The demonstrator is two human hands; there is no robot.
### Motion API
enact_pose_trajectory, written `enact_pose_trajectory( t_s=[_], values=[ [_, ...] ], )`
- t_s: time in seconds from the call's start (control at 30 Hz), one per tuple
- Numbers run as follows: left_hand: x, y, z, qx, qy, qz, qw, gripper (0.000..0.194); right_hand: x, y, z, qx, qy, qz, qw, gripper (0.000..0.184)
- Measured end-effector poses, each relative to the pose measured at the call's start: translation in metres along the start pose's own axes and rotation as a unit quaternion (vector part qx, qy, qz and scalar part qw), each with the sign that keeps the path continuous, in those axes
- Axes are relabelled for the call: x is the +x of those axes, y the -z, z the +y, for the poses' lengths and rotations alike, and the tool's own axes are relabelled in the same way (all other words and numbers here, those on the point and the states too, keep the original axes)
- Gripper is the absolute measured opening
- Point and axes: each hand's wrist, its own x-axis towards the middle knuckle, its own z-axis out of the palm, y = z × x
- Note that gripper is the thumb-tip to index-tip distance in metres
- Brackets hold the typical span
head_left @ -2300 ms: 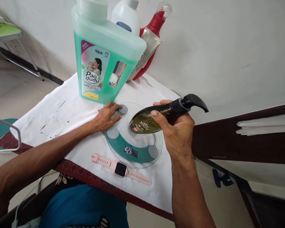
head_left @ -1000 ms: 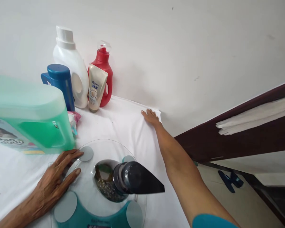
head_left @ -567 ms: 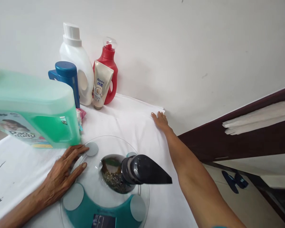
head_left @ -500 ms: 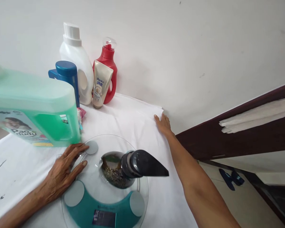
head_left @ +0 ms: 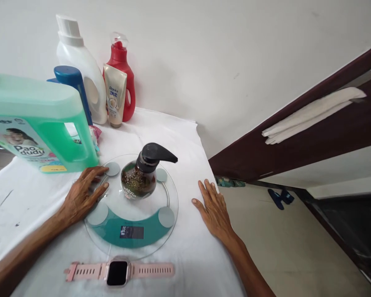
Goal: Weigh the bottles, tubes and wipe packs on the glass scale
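Observation:
A round glass scale [head_left: 132, 235] with a teal band and a small display lies on the white cloth. Upright on its glass stands a dark pump bottle [head_left: 137, 181], its black spout pointing right. My left hand [head_left: 85, 194] rests at the scale's left edge, fingers apart, fingertips by the upper left grey pad. To the right of the scale, my right hand [head_left: 214, 210] lies on the cloth near the table edge, fingers spread and holding nothing. A pink-strapped smartwatch [head_left: 117, 272] lies flat in front of the scale.
A large green liquid jug [head_left: 43, 128] stands at left. Behind it are a blue bottle [head_left: 69, 82], a white jug [head_left: 80, 57], a cream tube [head_left: 115, 95] and a red bottle [head_left: 122, 70] against the wall. At right, a cloth [head_left: 312, 115] hangs on a dark door; slippers [head_left: 280, 199] lie on the floor.
My right hand has come back along the table edge, from the far corner towards me. My view has shifted, bringing the smartwatch into sight. My left hand stays at the scale's edge.

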Motion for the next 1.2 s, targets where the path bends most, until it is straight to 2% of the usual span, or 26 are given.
enact_pose_trajectory(
  t_s=[0.13, 0.37, 0.47, 0.57, 0.67, 0.77, 0.9, 1.03, 1.2],
  values=[
    [-0.006, 0.001, 0.0, -0.001, 0.002, -0.003, 1.0, 0.063, 0.004, 0.005, -0.001, 0.014, -0.038, -0.018, 0.999, 0.077],
    [-0.007, 0.0, -0.006, -0.015, -0.016, -0.007, 1.0, 0.058, 0.006, 0.011, -0.005, 0.047, -0.059, -0.036, 0.996, 0.085],
    [-0.006, -0.001, -0.008, -0.028, -0.017, -0.01, 0.999, 0.059, 0.006, 0.021, -0.016, 0.085, -0.07, -0.026, 0.994, 0.092],
    [-0.006, 0.0, -0.01, -0.046, -0.016, -0.019, 0.999, 0.059, 0.003, 0.042, -0.047, 0.146, -0.058, 0.026, 0.987, 0.098],
    [-0.005, 0.002, -0.01, -0.059, -0.022, -0.023, 0.998, 0.059, 0.0, 0.07, -0.094, 0.228, -0.029, 0.058, 0.971, 0.089],
    [-0.004, 0.005, -0.009, -0.07, -0.015, -0.031, 0.997, 0.059, 0.004, 0.094, -0.143, 0.352, 0.019, 0.068, 0.933, 0.077],
    [-0.003, 0.007, -0.01, -0.078, -0.01, -0.037, 0.996, 0.057, 0.021, 0.11, -0.195, 0.469, 0.113, 0.093, 0.871, 0.069],
    [-0.003, 0.005, -0.011, -0.075, -0.015, -0.029, 0.997, 0.057, 0.036, 0.116, -0.226, 0.515, 0.105, 0.107, 0.844, 0.059],
    [-0.005, 0.001, -0.012, -0.073, -0.021, -0.019, 0.997, 0.056, 0.039, 0.115, -0.239, 0.539, 0.065, 0.096, 0.835, 0.045]
  ],
)
